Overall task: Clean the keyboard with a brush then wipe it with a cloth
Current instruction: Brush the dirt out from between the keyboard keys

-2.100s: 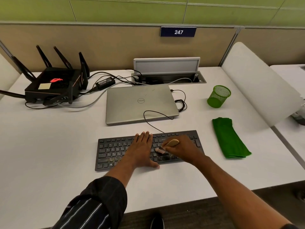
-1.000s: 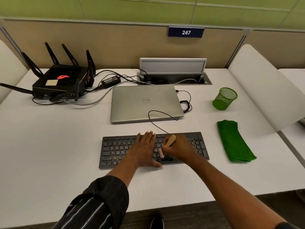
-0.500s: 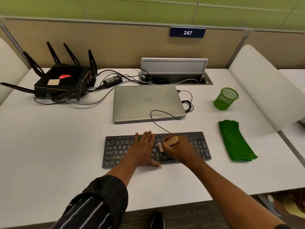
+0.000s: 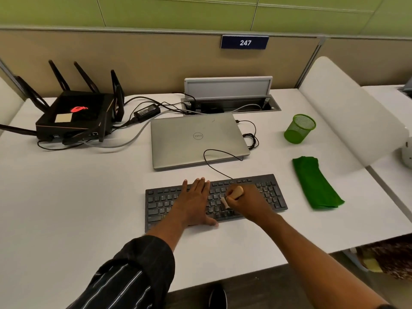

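Here the brushing half of the job is in hand. The keyboard [image 4: 266, 194] lies on the near part of the white bench [image 4: 78, 186], with a closed laptop [image 4: 196, 139] just beyond its far edge. The left hand [image 4: 196, 204] lies flat on the middle keys, fingers straight and pointing to the far edge, thumb at the near edge, pressing the board down. The right hand [image 4: 250, 205] is curled round the pale wooden handle of a small brush [image 4: 236, 192], whose tip points down and left onto the keys just right of the left hand. The green cloth [image 4: 315, 184] lies folded on the bench to the right of the keyboard, apart from it and untouched. A green mesh cup [image 4: 299, 129] stands farther off.

To do this step well, I judge that short, light strokes along the gaps between key rows serve best, with the bristles angled so that crumbs are flicked out rather than driven under the caps. The flat hand should steady the board without covering ground that needs brushing, so it will have to shift aside when the left half gets its turn. The number pad at the right end and the far row should not be skipped. Sweep debris toward one edge, away from the cloth, and mind the thin black cable [image 4: 214, 162] that loops from the far edge toward the laptop.
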A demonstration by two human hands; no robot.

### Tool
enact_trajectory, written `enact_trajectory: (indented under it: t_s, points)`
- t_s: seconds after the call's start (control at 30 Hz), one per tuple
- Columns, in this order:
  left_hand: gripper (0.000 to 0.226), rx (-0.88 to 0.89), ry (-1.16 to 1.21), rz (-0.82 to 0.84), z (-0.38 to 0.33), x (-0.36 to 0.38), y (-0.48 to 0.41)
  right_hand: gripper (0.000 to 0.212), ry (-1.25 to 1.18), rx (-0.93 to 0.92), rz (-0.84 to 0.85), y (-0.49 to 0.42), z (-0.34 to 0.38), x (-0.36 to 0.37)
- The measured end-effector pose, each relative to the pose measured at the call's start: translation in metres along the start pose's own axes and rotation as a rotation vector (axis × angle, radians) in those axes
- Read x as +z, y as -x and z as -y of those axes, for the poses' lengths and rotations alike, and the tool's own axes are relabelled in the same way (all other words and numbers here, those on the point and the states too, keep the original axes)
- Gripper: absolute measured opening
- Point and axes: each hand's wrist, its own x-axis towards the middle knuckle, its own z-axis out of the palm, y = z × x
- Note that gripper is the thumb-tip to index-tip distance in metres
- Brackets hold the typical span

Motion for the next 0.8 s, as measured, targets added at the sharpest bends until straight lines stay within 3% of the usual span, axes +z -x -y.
enact_trajectory:
  t_s: [0.13, 0.3, 0.63, 0.8]
  points:
    - [0.136, 0.025, 0.000, 0.022, 0.005, -0.002, -0.001, 0.011, 0.020, 0.037, 0.013, 0.002, 0.002, 0.004]
    - [0.135, 0.060, 0.005, 0.019, 0.009, -0.002, -0.002, 0.010, -0.010, 0.059, -0.105, 0.001, 0.008, 0.011]
    - [0.135, 0.091, 0.004, 0.010, 0.014, -0.001, -0.001, 0.022, 0.004, 0.065, -0.058, 0.004, 0.016, 0.016]
    - [0.134, 0.094, -0.003, 0.016, 0.016, -0.001, 0.000, 0.013, 0.026, 0.090, -0.116, 0.004, 0.015, 0.022]
